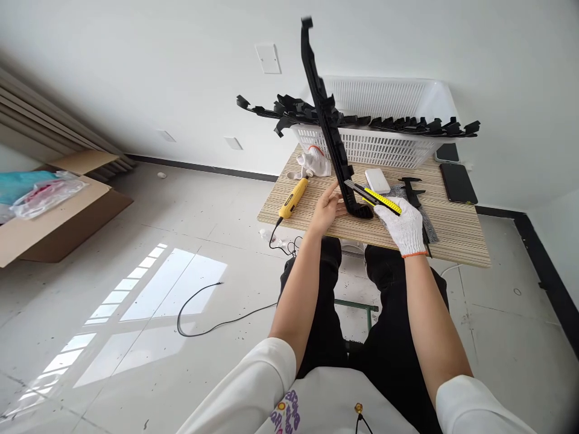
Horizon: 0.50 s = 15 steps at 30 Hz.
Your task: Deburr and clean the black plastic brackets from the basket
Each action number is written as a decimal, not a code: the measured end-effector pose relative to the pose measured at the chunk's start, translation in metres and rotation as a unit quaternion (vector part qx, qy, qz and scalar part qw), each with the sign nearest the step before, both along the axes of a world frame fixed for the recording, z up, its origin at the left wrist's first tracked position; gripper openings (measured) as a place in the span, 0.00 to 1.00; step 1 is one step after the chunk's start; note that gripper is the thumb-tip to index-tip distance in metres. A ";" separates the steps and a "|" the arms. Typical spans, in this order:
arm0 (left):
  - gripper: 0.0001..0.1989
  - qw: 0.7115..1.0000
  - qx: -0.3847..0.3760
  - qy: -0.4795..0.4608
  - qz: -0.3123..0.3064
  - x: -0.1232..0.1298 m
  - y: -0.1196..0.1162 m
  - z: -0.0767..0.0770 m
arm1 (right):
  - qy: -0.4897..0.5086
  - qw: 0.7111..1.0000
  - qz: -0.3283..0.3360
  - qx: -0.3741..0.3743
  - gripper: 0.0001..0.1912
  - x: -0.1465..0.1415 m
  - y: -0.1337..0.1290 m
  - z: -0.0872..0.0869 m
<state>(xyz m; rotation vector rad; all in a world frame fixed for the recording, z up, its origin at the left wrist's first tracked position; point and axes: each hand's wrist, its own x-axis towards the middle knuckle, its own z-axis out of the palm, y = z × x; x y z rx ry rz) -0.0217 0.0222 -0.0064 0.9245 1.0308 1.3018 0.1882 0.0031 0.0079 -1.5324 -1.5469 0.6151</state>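
Observation:
A long black plastic part point(332, 141) stands tilted over the table, its curved lower end near the front edge. Bare, my left hand point(326, 210) is closed round the left side of its lower end, some fingers hidden behind it. My right hand point(401, 224), in a white knit glove with an orange cuff, grips a yellow utility knife point(382, 201). The knife's blade points left and meets or overlaps the black part just above my left hand; contact is not certain.
Several similar black strips point(398, 123) lie across a white basket point(375, 144) at the table's back. On the wooden table point(456, 241) are a yellow corded tool point(294, 198), a white glove point(315, 161), a white box point(377, 180), black calipers point(411, 191) and a phone point(458, 183).

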 end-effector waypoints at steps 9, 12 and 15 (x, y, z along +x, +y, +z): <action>0.24 0.960 0.136 0.223 0.105 0.011 -0.006 0.032 | -0.060 0.997 -0.036 -0.015 0.25 -0.002 0.002 0.000; 0.21 0.930 0.249 0.268 0.007 0.009 -0.072 0.081 | -0.062 0.997 -0.037 -0.024 0.24 -0.004 0.002 0.001; 0.18 0.923 0.229 0.256 -0.175 0.002 -0.159 0.112 | -0.058 0.998 -0.023 -0.026 0.22 -0.003 0.001 0.002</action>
